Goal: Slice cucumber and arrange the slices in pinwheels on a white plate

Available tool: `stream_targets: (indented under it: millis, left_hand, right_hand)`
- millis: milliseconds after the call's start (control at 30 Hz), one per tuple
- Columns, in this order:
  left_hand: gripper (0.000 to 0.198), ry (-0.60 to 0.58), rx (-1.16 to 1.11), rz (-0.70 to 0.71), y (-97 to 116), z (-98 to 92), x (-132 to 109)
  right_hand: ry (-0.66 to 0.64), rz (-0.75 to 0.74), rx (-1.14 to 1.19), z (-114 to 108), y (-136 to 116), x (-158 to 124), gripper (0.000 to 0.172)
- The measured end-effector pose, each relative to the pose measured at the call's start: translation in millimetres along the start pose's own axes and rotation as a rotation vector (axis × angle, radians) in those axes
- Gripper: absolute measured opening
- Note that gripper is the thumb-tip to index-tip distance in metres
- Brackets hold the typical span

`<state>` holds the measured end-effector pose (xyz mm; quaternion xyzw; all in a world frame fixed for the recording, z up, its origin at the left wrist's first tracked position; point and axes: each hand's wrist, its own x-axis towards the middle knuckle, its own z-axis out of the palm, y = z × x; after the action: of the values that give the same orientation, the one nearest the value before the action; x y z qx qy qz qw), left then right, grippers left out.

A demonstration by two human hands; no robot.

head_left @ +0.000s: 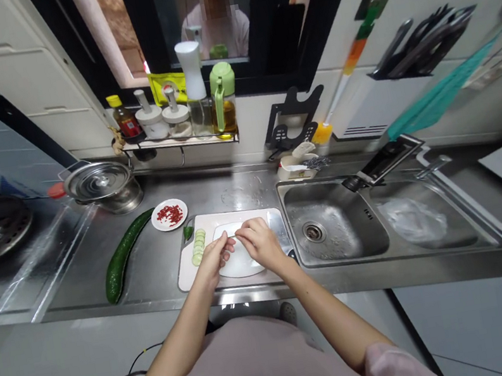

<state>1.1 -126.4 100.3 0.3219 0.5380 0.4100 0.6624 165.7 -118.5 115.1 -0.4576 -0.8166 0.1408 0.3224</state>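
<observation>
My left hand (216, 258) and my right hand (261, 245) meet above a white plate (243, 270), both pinching a thin dark strip (232, 236) stretched between their fingertips. Its exact kind is too small to make out. Beneath the plate lies a pale cutting board (188, 280). On the board's left side, a row of pale green cucumber slices (199, 248) overlaps, with a small dark green piece (188, 232) just behind. A long green cucumber (122, 254) rests left of the board. Near its far end sits a small white dish (157, 223) of chopped red bits (169, 214).
To the right is a steel sink (342, 243) with a faucet (384, 165). A lidded steel pot (109, 189) stands back left. A wall rack (161, 144) holds several seasoning containers. Something dark (292, 255) shows at the board's right edge.
</observation>
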Motion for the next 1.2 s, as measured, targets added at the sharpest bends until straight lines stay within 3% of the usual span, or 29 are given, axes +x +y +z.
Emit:
stream_targets:
  millis: [167, 567, 833, 1200]
  left_hand:
    - [0.043, -0.029, -0.097, -0.005, 1.7, 1.7, 4.0]
    - [0.036, -0.002, 0.045, 0.119, 5.6, 0.0, 6.7]
    - [0.044, 0.082, -0.002, 0.191, 2.1, 2.3, 8.1]
    - [0.051, 0.069, -0.019, 0.260, 2.9, 5.6, 4.5]
  right_hand:
    - [0.004, -0.039, -0.046, -2.0, 1.6, -2.4, 0.023]
    - [-0.001, 0.013, 0.075, 0.8, 2.5, -5.6, 0.022]
    - [-0.003, 0.048, 0.094, 5.3, 2.4, -6.0, 0.019]
    - [-0.048, 0.044, 0.042, 3.0, 0.5, -6.1, 0.017]
